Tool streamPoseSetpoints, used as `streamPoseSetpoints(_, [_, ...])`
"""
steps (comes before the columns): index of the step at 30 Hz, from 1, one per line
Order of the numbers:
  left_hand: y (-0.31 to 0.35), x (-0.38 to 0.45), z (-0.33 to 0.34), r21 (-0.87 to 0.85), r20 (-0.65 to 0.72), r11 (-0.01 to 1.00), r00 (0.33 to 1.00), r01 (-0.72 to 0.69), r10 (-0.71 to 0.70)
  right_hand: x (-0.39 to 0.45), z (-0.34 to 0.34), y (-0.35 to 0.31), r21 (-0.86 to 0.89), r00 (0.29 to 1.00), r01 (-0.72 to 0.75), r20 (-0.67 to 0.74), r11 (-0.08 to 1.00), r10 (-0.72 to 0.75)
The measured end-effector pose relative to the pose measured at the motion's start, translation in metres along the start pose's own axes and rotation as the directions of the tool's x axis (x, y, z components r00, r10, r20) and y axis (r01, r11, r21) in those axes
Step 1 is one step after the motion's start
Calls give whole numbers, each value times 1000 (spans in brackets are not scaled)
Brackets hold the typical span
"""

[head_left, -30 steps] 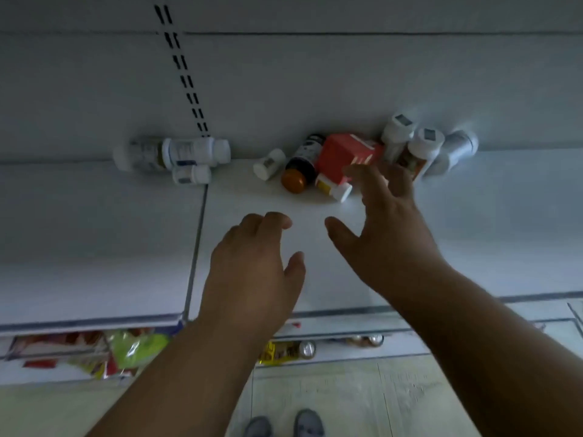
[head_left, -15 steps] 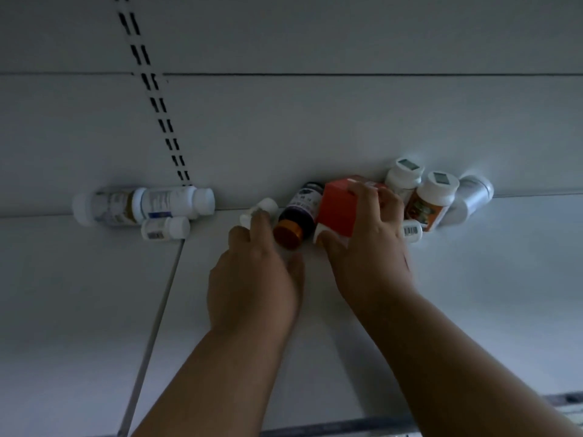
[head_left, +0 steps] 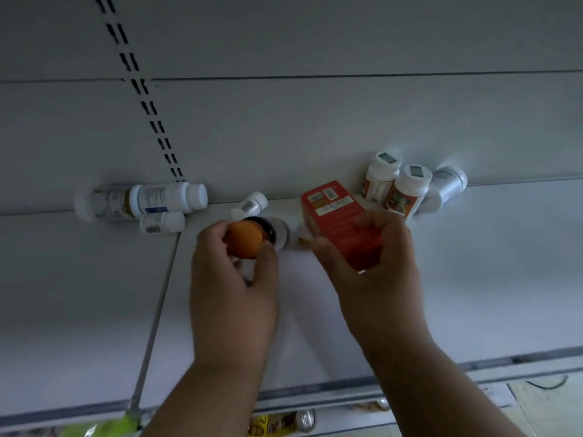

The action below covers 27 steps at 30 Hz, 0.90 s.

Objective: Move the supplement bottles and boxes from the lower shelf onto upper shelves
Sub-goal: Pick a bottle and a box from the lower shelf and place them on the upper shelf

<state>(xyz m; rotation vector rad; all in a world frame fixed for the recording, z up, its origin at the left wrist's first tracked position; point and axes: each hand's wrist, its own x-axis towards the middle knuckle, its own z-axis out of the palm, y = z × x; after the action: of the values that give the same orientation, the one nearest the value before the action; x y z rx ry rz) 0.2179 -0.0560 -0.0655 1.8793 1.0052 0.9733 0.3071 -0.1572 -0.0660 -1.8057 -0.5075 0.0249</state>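
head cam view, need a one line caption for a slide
Left hand grips an orange-capped dark bottle while the right hand holds a red box over a white shelf.

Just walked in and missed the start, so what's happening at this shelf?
A person is clearing supplements off a white shelf. The left hand grips a dark bottle with an orange cap; the right hand holds a red box. Several white bottles remain at the back.
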Motion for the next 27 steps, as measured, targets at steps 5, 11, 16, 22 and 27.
streamPoseSetpoints(5, [14,-17,-36,-298,-155,933,954,203,-257,-30,-19,-27,181,991,-131,12,975,131])
streamPoseSetpoints(11, [53,-37,-68,-606,345,394,675,691,-653,-52,-59,-56,505,934,-358,200,785,297])
streamPoseSetpoints(16, [86,-77,-80,-496,565,359,608,790,-557,-66,-106,-56,717,834,-545,405,436,375])
streamPoseSetpoints(22, [153,-140,-71,-433,735,267,509,861,-447,-82,-202,-70,687,704,-681,517,255,487])
streamPoseSetpoints(27, [227,-190,-34,-450,816,263,513,853,-267,-73,-307,-105,589,668,-730,505,348,546])
